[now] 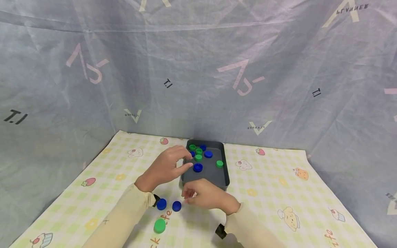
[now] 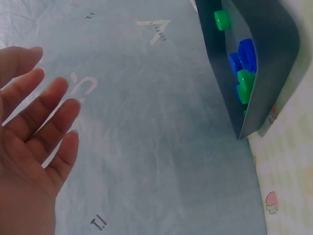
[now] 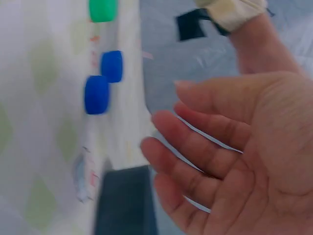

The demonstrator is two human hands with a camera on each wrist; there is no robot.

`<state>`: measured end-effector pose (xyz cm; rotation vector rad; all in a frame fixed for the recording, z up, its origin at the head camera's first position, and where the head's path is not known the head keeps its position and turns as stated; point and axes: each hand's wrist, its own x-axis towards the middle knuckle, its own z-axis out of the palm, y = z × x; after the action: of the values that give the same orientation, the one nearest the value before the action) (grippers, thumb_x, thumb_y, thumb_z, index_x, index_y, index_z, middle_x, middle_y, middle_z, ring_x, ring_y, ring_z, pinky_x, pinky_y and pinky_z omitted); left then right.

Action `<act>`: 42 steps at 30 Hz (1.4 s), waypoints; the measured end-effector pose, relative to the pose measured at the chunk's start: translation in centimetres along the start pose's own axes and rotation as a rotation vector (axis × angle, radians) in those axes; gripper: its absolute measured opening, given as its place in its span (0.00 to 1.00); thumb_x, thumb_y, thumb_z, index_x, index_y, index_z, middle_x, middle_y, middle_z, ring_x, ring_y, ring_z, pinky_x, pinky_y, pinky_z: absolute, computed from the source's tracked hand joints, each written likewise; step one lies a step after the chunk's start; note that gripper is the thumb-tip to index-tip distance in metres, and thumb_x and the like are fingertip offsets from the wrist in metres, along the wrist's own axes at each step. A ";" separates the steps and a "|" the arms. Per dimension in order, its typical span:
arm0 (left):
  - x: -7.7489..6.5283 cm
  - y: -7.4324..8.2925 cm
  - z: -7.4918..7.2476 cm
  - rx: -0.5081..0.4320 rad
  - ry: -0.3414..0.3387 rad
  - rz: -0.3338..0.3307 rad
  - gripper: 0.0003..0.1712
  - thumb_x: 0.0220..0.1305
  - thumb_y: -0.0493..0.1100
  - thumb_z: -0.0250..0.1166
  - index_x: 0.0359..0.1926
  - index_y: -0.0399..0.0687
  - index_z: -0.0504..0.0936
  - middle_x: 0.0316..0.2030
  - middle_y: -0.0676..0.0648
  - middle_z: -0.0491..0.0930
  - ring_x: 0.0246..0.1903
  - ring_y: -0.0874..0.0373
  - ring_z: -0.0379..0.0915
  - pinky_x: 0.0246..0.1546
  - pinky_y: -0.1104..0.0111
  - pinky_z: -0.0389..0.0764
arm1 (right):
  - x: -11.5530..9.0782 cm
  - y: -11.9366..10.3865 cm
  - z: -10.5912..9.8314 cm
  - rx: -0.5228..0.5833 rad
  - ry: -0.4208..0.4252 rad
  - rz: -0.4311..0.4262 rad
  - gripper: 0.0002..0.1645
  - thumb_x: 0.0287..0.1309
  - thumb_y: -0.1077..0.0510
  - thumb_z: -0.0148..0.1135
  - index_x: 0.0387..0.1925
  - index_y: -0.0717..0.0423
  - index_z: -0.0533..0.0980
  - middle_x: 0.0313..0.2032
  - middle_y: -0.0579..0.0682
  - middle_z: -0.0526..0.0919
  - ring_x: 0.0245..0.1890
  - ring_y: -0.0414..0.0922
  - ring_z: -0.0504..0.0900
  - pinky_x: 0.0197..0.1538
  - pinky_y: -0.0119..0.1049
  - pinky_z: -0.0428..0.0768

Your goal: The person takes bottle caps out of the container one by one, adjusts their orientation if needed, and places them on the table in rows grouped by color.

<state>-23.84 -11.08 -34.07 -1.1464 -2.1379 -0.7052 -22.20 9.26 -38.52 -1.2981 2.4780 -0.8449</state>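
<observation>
A dark grey tray (image 1: 227, 172) holds several blue and green bottle caps, among them a blue cap (image 1: 197, 167) and a green cap (image 1: 219, 164). Over the tray's left edge in the head view is my left hand (image 1: 169, 165), its thumb and fingers spread apart around nothing. My right hand (image 1: 206, 194) hovers by the tray's front edge, fingers loosely bent and the palm bare in the right wrist view. Just left of its fingertips lies a dark blue cap (image 1: 176, 206) on the cloth. Another blue cap (image 1: 161, 204) sits beside the left wrist, and a green cap (image 1: 159, 226) lies closer to me.
A checked tablecloth (image 1: 263, 206) with cartoon prints covers the table. Behind it hangs a grey curtain (image 1: 192, 86) with printed letters, close past the tray's far end. Each cream sleeve has a black wrist device (image 1: 221, 231) at its cuff.
</observation>
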 end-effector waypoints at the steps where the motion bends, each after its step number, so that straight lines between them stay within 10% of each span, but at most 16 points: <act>1: 0.0 0.0 0.2 -0.006 -0.021 -0.018 0.08 0.63 0.42 0.71 0.42 0.49 0.84 0.42 0.53 0.82 0.44 0.60 0.77 0.47 0.65 0.79 | -0.2 -0.1 -0.4 -0.011 -0.020 -0.009 0.04 0.62 0.60 0.66 0.39 0.52 0.82 0.34 0.34 0.82 0.35 0.28 0.79 0.44 0.29 0.80; 9: 0.3 0.4 1.9 -0.036 -0.226 -0.150 0.11 0.67 0.43 0.67 0.49 0.50 0.86 0.51 0.52 0.82 0.54 0.57 0.77 0.54 0.61 0.78 | -3.5 -2.7 -5.2 -0.086 -0.373 0.028 0.05 0.65 0.54 0.65 0.32 0.41 0.80 0.33 0.29 0.81 0.38 0.26 0.78 0.45 0.25 0.76; 19: 1.8 -0.1 7.0 0.054 -0.611 -0.232 0.11 0.69 0.43 0.63 0.46 0.50 0.89 0.43 0.54 0.83 0.42 0.60 0.79 0.46 0.65 0.80 | -5.3 -3.4 -7.0 -0.045 -0.325 0.091 0.04 0.65 0.53 0.66 0.41 0.42 0.81 0.41 0.32 0.82 0.46 0.33 0.80 0.51 0.30 0.77; 34: 2.1 0.0 9.5 0.038 -0.807 -0.417 0.16 0.68 0.36 0.59 0.40 0.59 0.91 0.36 0.59 0.86 0.27 0.68 0.76 0.35 0.70 0.79 | -4.9 -3.3 -6.1 -0.007 -0.345 0.127 0.14 0.68 0.54 0.63 0.52 0.37 0.81 0.42 0.30 0.80 0.45 0.28 0.78 0.49 0.29 0.77; 42: 2.1 0.3 10.5 0.040 -0.872 -0.543 0.25 0.70 0.40 0.57 0.12 0.55 0.73 0.10 0.55 0.57 0.11 0.61 0.53 0.17 0.69 0.62 | -4.9 -3.1 -6.1 0.000 -0.337 0.147 0.14 0.69 0.52 0.62 0.54 0.37 0.78 0.42 0.30 0.80 0.46 0.30 0.78 0.49 0.29 0.77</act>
<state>-27.18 -2.55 -39.58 -0.9360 -3.2549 -0.3934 -19.84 14.22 -32.10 -1.1340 2.2712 -0.5400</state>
